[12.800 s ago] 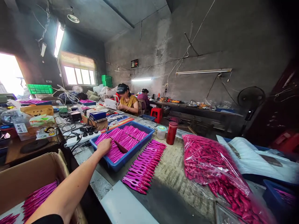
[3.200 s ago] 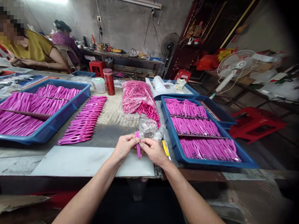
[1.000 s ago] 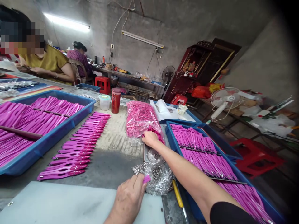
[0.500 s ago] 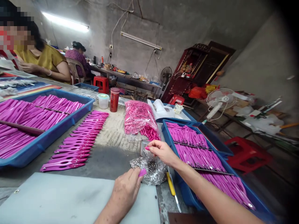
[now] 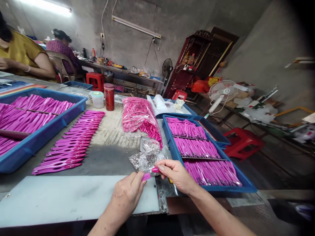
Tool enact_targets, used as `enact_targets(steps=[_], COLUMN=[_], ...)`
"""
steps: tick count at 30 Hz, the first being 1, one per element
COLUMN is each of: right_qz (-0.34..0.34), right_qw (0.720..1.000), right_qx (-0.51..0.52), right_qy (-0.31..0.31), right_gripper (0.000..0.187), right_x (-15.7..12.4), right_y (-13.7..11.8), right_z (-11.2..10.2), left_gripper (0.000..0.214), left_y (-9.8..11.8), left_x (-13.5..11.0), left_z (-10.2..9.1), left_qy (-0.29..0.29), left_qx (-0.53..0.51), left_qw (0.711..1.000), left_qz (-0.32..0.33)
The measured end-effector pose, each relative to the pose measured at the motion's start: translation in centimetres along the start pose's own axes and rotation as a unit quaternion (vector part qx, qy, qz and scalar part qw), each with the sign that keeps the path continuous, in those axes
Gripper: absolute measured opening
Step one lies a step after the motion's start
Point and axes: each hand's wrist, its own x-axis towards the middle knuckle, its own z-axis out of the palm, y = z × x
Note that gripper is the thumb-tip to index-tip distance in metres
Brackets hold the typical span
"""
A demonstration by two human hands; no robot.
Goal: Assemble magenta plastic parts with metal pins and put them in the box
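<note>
A grey wall stood at the back. In front of it was a big table with lots of things on it. A person in a yellow top sat at its far left side, and a person in a purple top sat behind, nearer the wall.

The left tray was blue and full of purple strips, and part of it was cut off by the edge of the view. The right tray was blue too, with three rows of strips. A white board lay flat along the near edge.

Between the trays lay a pink bag with pink bits falling out of its front. A row of strips lay beside the left tray. In front of the pink bag was a clear bag; it seemed to hold silver bits, but it was too shiny to be sure.

A red bottle stood up, with a tub just beside it.

The left hand was over the right end of the board, pinching one strip so a short end stuck out. The right hand pinched a small pink tip near that end, with a little gap between.
</note>
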Motion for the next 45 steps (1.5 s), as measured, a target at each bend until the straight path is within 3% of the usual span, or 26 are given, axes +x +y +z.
enact_targets(steps=[27,45], right_qz=[0.033,-0.048], right_qw=[0.998,0.993], right_qx=[0.050,-0.103], right_qy=[-0.011,0.009], right_gripper=[0.029,0.024], right_x=[-2.4,-3.7], right_y=[1.8,2.5], right_z=[0.3,0.7], left_gripper=[0.019,0.016], left_y=[1.5,1.9], left_x=[-0.5,-0.9], left_z=[-0.3,-0.4], left_qy=[-0.075,-0.111], left_qx=[0.002,-0.016], left_qw=[0.997,0.994], left_qz=[0.008,0.008])
